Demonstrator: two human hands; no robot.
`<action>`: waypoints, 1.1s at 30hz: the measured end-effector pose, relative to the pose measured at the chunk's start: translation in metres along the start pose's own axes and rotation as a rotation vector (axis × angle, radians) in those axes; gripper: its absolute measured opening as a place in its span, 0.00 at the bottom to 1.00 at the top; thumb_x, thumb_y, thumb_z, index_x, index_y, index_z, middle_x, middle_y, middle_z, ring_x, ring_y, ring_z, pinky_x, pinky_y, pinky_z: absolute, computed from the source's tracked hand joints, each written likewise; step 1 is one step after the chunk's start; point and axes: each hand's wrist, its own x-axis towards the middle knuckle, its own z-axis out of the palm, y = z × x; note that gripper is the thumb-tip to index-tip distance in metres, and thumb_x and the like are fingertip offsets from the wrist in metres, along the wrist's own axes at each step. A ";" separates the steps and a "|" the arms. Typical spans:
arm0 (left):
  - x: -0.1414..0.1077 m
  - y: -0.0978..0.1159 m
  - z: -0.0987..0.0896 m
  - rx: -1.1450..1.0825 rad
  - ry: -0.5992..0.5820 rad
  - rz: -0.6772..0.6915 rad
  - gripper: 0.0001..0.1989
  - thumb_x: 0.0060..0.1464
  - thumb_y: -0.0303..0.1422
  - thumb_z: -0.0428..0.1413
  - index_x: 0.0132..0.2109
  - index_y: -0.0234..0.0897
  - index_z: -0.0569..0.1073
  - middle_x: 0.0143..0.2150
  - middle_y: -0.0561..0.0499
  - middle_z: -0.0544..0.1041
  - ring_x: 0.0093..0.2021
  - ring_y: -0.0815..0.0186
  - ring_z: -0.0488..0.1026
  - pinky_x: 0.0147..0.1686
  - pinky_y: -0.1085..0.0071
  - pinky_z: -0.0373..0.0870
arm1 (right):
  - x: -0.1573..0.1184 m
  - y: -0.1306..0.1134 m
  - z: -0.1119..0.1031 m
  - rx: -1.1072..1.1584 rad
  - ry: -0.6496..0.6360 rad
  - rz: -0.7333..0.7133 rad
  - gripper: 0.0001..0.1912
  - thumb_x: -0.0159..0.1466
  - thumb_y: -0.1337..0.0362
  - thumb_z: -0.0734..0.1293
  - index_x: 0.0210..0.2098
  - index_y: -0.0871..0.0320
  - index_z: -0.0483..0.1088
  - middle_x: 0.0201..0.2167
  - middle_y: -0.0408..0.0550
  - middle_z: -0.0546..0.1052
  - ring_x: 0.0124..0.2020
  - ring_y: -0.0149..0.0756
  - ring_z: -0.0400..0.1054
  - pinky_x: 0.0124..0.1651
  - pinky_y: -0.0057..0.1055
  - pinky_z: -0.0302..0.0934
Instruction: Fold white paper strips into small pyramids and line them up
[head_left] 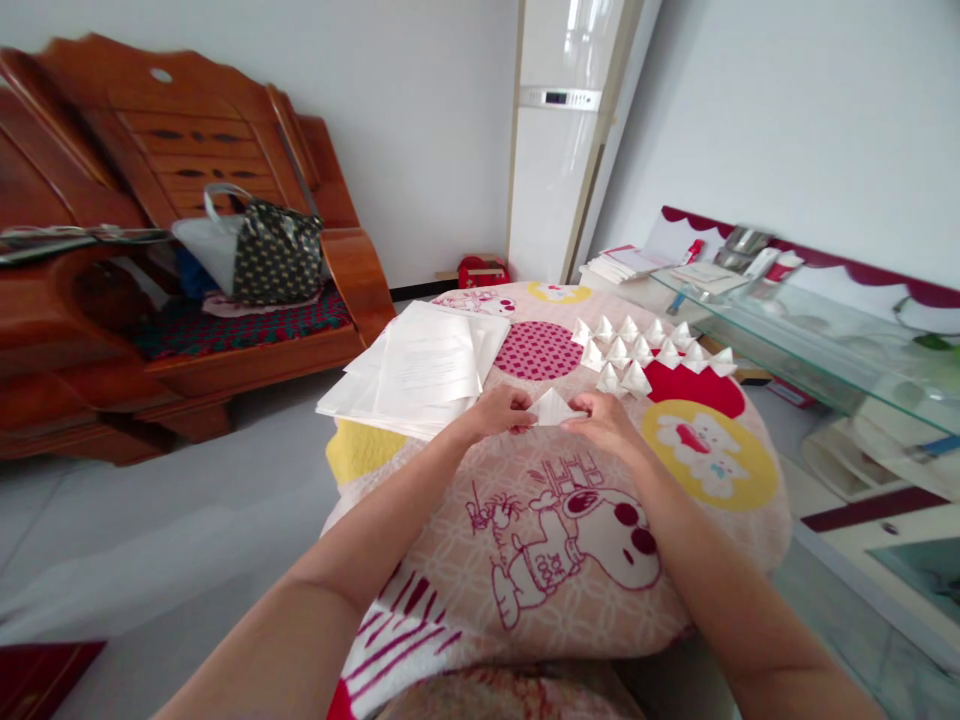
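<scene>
A small white folded paper (pixel 553 408) with a pointed top is held between my two hands above the patterned tablecloth (pixel 457 540). My left hand (pixel 504 411) pinches its left corner, and my right hand (pixel 601 419) pinches the right one. Beyond my right hand stand several white folded paper pieces (pixel 636 380) in rows, each with a peaked shape. Beside my left hand lies a stack of white paper sheets (pixel 427 365), the top ones carrying faint print.
On the right is a glass shelf (pixel 795 345) with papers and metal cups. A wooden bench (pixel 202 130) at the left holds a dark patterned bag (pixel 277 255). Behind the table are a tall white cabinet-like unit (pixel 556 170) and a red item (pixel 482 272).
</scene>
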 end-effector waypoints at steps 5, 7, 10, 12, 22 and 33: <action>-0.020 0.017 0.013 -0.238 0.097 0.067 0.11 0.41 0.35 0.68 0.29 0.32 0.76 0.22 0.52 0.75 0.22 0.72 0.71 0.24 0.77 0.66 | -0.026 -0.011 0.001 0.623 0.017 0.173 0.14 0.46 0.57 0.76 0.20 0.59 0.71 0.17 0.45 0.75 0.18 0.31 0.66 0.23 0.28 0.61; -0.027 0.020 0.020 -0.407 0.193 0.101 0.15 0.39 0.36 0.71 0.32 0.32 0.77 0.24 0.52 0.76 0.23 0.73 0.71 0.26 0.77 0.67 | -0.033 -0.018 0.006 0.774 0.120 0.167 0.14 0.43 0.58 0.77 0.21 0.59 0.72 0.16 0.44 0.74 0.16 0.30 0.65 0.21 0.28 0.60; -0.036 0.020 0.030 -0.592 0.284 0.085 0.19 0.36 0.38 0.74 0.30 0.31 0.77 0.26 0.51 0.78 0.24 0.74 0.71 0.26 0.76 0.68 | -0.040 -0.027 0.016 0.900 0.229 0.152 0.14 0.42 0.60 0.78 0.23 0.58 0.72 0.16 0.42 0.74 0.16 0.30 0.64 0.19 0.27 0.59; -0.040 0.018 0.037 -0.610 0.317 0.045 0.19 0.37 0.40 0.74 0.29 0.30 0.77 0.26 0.49 0.78 0.23 0.74 0.70 0.26 0.76 0.68 | -0.044 -0.032 0.024 0.926 0.253 0.134 0.14 0.43 0.60 0.78 0.23 0.58 0.72 0.16 0.42 0.73 0.16 0.30 0.65 0.20 0.27 0.59; -0.045 0.011 0.052 -0.473 0.370 0.057 0.14 0.43 0.37 0.70 0.25 0.30 0.77 0.21 0.49 0.76 0.20 0.73 0.70 0.23 0.76 0.68 | -0.060 -0.034 0.059 0.984 0.257 0.150 0.14 0.44 0.59 0.77 0.25 0.59 0.74 0.17 0.44 0.75 0.16 0.31 0.65 0.20 0.28 0.60; -0.049 0.010 0.044 -0.433 0.350 0.047 0.11 0.42 0.34 0.66 0.24 0.32 0.74 0.20 0.53 0.73 0.18 0.73 0.68 0.21 0.76 0.66 | -0.061 -0.028 0.051 0.921 0.258 0.156 0.09 0.45 0.61 0.72 0.18 0.57 0.70 0.13 0.42 0.71 0.14 0.29 0.61 0.18 0.28 0.55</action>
